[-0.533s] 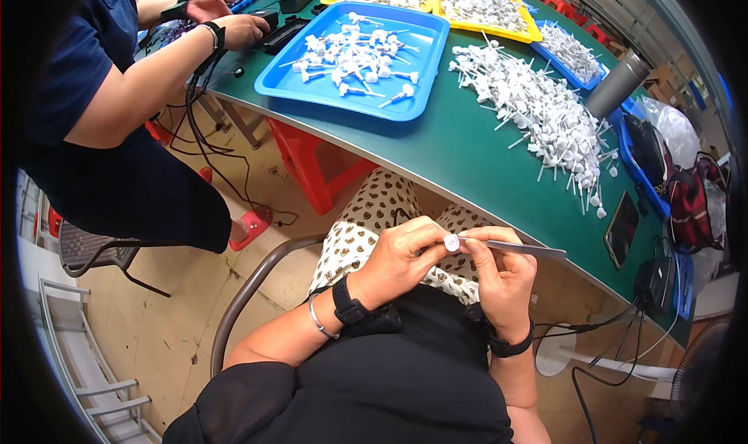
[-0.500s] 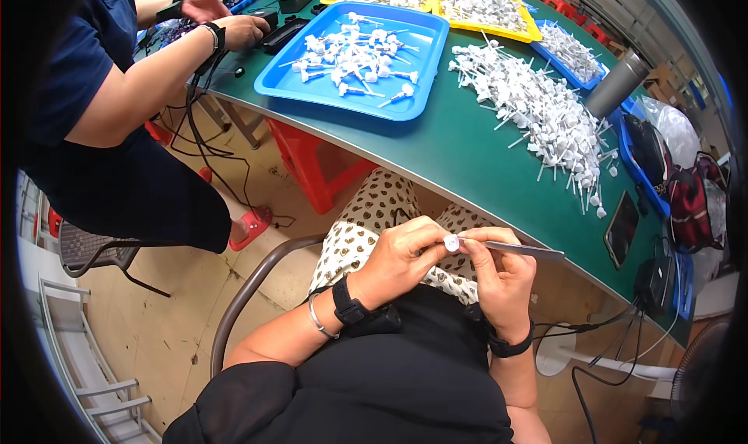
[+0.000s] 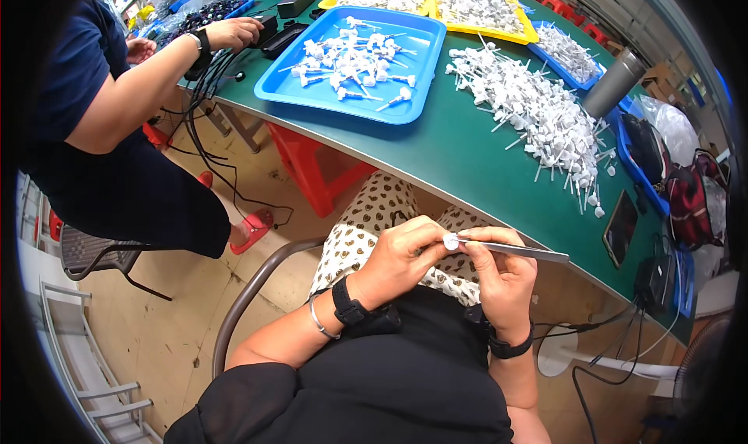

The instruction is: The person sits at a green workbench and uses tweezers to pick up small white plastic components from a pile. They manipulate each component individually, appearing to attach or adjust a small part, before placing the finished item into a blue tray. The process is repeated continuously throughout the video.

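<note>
Right over the lap [image 3: 351, 245], the left hand [image 3: 405, 249] is pinching a little white piece [image 3: 451, 242] while the right hand [image 3: 502, 276], just beside it, is gripping a metal tool [image 3: 538, 252] stretching out rightward.

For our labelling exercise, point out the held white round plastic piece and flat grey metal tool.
White round plastic piece [image 3: 450, 242], head view: round end.
Flat grey metal tool [image 3: 536, 251], head view: protruding length.

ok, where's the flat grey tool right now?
Head view, right of centre: the flat grey tool is in the right hand, its inner end by the small white part in the left hand, near the green table's edge.
</note>
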Motion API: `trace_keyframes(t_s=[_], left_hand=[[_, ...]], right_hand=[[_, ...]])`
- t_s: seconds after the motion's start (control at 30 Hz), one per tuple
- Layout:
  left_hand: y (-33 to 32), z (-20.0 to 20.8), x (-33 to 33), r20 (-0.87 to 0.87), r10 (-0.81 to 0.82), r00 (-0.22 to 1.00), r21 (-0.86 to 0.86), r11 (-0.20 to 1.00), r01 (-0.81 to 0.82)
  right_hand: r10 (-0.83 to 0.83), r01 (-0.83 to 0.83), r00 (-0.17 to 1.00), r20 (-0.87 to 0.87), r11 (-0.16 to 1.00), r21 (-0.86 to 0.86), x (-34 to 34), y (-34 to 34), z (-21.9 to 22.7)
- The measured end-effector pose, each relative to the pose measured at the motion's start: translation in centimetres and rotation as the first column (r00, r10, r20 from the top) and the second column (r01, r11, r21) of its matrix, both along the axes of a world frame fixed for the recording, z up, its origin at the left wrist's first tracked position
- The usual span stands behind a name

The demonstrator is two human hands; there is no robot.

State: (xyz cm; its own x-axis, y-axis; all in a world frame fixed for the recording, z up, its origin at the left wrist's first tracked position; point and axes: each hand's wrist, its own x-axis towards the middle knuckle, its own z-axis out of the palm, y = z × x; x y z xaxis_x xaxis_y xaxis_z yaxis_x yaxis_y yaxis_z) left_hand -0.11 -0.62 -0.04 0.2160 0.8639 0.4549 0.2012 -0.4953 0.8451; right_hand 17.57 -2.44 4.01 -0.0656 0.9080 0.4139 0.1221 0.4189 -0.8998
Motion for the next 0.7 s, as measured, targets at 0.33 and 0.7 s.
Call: trace_keyframes(t_s=[0.33, 0.7], left_hand=[[-0.09, -0.03, -0.12, -0.039, 0.026, 0.999, 0.033, 0.999, -0.025], [-0.14, -0.14, -0.18, -0.044, 0.029, 0.999, 0.037, 0.999, -0.027]], right_hand=[[-0.017, 0.012, 0.996, 0.083, 0.998, 0.069, -0.18, 0.12, -0.49], [-0.029, 0.028, 0.996, 0.086, 0.999, 0.015, -0.29, 0.04, -0.28]])
